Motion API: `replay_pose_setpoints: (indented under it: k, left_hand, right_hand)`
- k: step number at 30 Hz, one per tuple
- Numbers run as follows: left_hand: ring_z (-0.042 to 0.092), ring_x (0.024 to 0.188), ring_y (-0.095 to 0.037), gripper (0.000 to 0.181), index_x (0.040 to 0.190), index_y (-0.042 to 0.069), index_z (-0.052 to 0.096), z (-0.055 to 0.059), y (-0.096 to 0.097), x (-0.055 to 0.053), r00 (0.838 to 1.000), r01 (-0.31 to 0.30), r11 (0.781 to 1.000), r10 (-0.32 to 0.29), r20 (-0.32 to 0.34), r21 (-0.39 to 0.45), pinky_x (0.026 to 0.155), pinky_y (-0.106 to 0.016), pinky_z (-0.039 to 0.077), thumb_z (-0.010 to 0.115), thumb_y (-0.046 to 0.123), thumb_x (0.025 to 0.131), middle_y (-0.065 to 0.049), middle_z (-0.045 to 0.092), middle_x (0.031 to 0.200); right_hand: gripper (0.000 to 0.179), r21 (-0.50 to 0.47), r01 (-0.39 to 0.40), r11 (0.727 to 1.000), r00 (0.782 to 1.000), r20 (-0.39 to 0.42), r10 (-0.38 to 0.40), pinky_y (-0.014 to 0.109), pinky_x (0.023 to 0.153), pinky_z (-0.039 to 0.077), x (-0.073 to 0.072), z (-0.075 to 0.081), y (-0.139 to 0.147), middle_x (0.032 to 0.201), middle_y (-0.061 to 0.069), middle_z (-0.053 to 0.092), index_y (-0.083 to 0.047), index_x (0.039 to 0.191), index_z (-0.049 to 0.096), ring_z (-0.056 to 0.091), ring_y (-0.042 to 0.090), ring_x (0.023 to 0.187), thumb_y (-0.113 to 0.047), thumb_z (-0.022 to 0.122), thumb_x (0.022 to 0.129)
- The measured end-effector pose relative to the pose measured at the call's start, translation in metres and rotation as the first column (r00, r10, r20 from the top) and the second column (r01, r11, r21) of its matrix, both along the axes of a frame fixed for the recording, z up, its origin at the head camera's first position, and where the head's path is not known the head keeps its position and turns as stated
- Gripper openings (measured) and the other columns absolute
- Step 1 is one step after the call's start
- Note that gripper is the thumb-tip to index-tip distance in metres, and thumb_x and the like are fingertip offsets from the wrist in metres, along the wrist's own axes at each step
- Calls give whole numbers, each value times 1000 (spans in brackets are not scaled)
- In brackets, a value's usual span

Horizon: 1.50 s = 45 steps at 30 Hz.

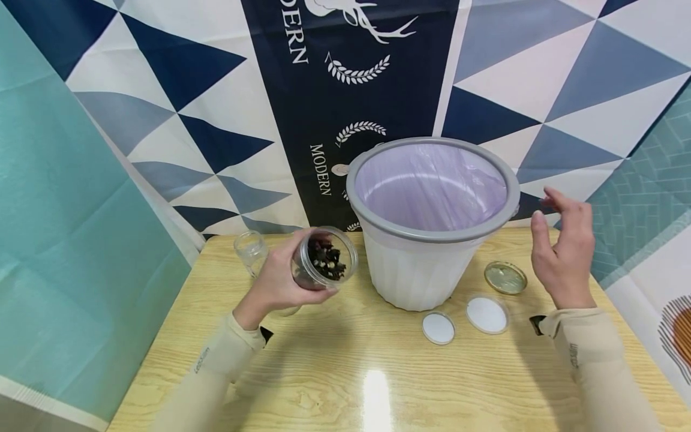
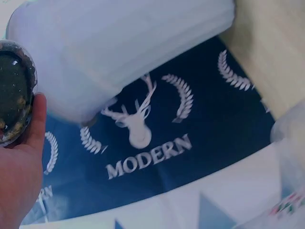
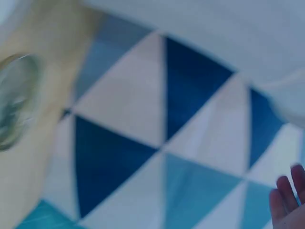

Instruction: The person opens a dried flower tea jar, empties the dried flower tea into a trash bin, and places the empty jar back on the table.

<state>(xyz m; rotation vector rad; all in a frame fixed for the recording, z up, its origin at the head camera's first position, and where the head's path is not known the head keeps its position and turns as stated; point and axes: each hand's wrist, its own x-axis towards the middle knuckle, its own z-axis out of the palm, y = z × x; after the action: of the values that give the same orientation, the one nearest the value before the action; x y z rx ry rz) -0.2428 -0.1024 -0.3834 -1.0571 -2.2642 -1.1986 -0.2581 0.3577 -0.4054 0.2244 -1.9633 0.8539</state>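
Observation:
In the head view my left hand (image 1: 278,276) grips a clear jar (image 1: 309,281) around its side. The jar is tilted with its open mouth toward the camera, left of the white bin (image 1: 412,270). Dark dried pieces with pale bits (image 1: 327,261) lie inside. The left wrist view catches the jar's base (image 2: 10,90), dark with contents, at the left edge. My right hand (image 1: 564,252) is raised at the bin's right side, holding nothing, thumb and fingers apart. In the right wrist view only its fingers (image 3: 288,193) show, low in the corner.
The bin has a grey rim and a pale purple liner (image 1: 432,186). Right of its base lie a gold-rimmed lid (image 1: 505,278) and two white discs, a larger one (image 1: 487,315) and a smaller one (image 1: 438,328). Behind my left hand stands a clear container (image 1: 250,245). Patterned cloth backs the table.

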Motion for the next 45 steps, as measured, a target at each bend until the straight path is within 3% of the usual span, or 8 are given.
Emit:
replay_pose_setpoints:
  k: [3, 7, 11, 16, 20, 24, 33, 45]
  left_hand:
    - [67, 118, -25, 94, 140, 4, 55, 13, -4, -4, 999, 18, 999, -15, -50, 49, 105, -32, 54, 98, 21, 59, -11, 68, 129]
    - [68, 116, -27, 91, 138, 1, 57, 29, -6, -5, 991, 27, 995, -14, -137, 93, 105, -28, 53, 97, 30, 61, -14, 69, 126]
    - [67, 117, -26, 92, 139, 2, 57, 45, -1, -10, 987, 14, 993, 4, -159, 113, 105, -30, 53, 96, 29, 60, -13, 69, 128]
    - [66, 118, -24, 93, 139, 1, 56, 63, 6, -21, 988, 7, 991, 13, -154, 131, 105, -35, 53, 96, 20, 57, -12, 69, 128]
    - [67, 119, -22, 93, 140, 2, 55, 75, 11, -29, 987, -3, 991, 24, -159, 131, 105, -36, 53, 96, 21, 59, -10, 69, 128]
    - [65, 120, -21, 95, 143, 7, 51, 77, 14, -36, 993, 22, 990, -5, -118, 143, 107, -35, 51, 98, 16, 62, -8, 68, 129]
    - [63, 122, -20, 96, 140, 4, 41, 77, 17, -46, 998, 21, 989, -11, -68, 146, 109, -33, 49, 98, 10, 62, -11, 66, 130]
    - [63, 124, -15, 90, 142, 9, 43, 128, 44, -68, 983, -52, 998, 45, -176, -35, 110, -28, 50, 95, 27, 70, -9, 66, 134]
  right_hand:
    - [49, -33, -40, 999, 990, -139, 35, 21, 107, 35, 10, 23, -24, 120, 33, 61, -3, 137, 63, 54, 24, 124, -39, 54, 105]
    - [56, 17, -147, 989, 953, -264, 146, 27, 112, 41, 23, 47, -60, 117, 34, 62, 5, 122, 69, 59, 35, 123, -46, 54, 104]
    - [56, 126, -231, 965, 916, -307, 260, 33, 113, 44, 26, 59, -85, 111, 30, 66, 4, 113, 73, 62, 45, 113, -47, 54, 104]
    - [53, 264, -275, 924, 898, -272, 345, 31, 111, 45, 17, 59, -97, 99, 24, 71, 2, 103, 76, 65, 44, 100, -44, 51, 106]
    - [52, 361, -246, 899, 905, -246, 347, 34, 86, 51, 9, 52, -99, 82, 14, 71, -1, 88, 75, 63, 36, 79, -40, 48, 107]
    - [53, 415, -173, 893, 921, -255, 296, 41, 60, 33, 8, 50, -102, 62, 4, 55, -6, 69, 61, 47, 27, 59, -39, 45, 107]
    - [55, 424, -101, 900, 937, -263, 230, 36, 56, 22, 9, 48, -105, 57, 0, 36, -11, 61, 43, 33, 23, 54, -41, 44, 107]
    - [56, 423, -74, 903, 945, -261, 199, 36, 56, 20, 9, 47, -104, 56, 0, 33, -11, 59, 40, 31, 22, 54, -41, 43, 106]
